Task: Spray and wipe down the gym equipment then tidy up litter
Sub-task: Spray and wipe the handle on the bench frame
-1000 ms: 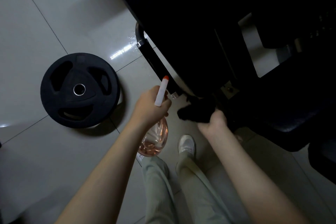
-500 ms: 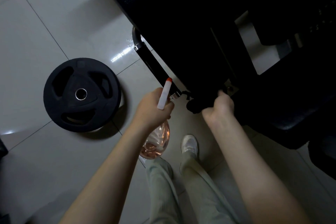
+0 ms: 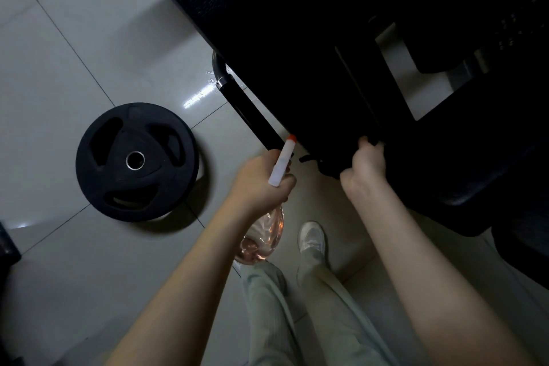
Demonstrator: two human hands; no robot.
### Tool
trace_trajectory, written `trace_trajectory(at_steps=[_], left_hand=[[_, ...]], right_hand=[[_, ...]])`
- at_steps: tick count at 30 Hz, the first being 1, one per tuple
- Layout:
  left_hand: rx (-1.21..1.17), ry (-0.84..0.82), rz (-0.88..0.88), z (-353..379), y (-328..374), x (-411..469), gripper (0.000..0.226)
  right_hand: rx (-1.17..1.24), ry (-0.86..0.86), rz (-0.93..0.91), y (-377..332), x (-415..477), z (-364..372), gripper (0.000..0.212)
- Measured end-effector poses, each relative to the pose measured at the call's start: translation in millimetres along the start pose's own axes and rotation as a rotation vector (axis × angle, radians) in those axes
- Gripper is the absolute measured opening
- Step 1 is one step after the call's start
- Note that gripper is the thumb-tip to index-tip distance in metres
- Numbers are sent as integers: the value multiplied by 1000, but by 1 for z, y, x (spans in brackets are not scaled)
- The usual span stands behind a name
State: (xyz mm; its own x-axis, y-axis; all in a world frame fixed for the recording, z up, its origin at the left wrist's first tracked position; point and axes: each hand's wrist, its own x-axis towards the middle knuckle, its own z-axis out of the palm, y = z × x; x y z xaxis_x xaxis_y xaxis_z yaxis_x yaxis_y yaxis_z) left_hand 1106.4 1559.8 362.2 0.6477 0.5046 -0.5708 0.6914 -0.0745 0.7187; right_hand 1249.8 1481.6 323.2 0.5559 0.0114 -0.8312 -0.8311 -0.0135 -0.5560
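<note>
Both hands are gripping: the left hand (image 3: 261, 184) holds the bottle (image 3: 263, 236) near the corner of the pad (image 3: 282, 24), and the right hand (image 3: 367, 169), clutching the cloth (image 3: 329, 168), has climbed from under the pad to its near edge. I judge the wiping pass is starting.

Both bare forearms reached forward and down, the left from the lower left of the view and the right from the lower right. The left hand (image 3: 261, 183) was curled round the neck of a spray bottle (image 3: 264, 235), knuckles up and wrist straight. The right hand (image 3: 367, 168) sat slightly further forward, its back to the camera, fingers bent over a dark cloth (image 3: 328, 168). The two hands were apart.
</note>
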Motion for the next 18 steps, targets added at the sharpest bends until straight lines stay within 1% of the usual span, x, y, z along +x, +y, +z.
trace_trajectory(at_steps=[3, 6, 10, 13, 14, 16, 17, 18], left_hand=[[21, -11, -16, -3, 4, -3, 40], [34, -19, -19, -7, 10, -6, 42], [95, -27, -9, -13, 16, -6, 40], [73, 3, -30, -22, 21, -9, 26], [53, 18, -39, -26, 22, -10, 24], [11, 62, -48, -36, 23, -12, 34], [-2, 74, -44, -39, 22, -13, 35], [-16, 92, -33, -43, 21, -11, 31]], right_hand=[[-88, 10, -68, -5, 1, 0, 52], [-238, 43, -227, -8, -10, -3, 45], [-382, -64, -470, -15, -34, -8, 44], [-512, -145, -646, -23, -41, 8, 47], [-565, -179, -711, -25, -42, 17, 49], [-751, -288, -878, -24, -40, 40, 53], [-917, -354, -958, -20, -36, 50, 55], [-1109, -414, -1027, -13, -30, 60, 57]])
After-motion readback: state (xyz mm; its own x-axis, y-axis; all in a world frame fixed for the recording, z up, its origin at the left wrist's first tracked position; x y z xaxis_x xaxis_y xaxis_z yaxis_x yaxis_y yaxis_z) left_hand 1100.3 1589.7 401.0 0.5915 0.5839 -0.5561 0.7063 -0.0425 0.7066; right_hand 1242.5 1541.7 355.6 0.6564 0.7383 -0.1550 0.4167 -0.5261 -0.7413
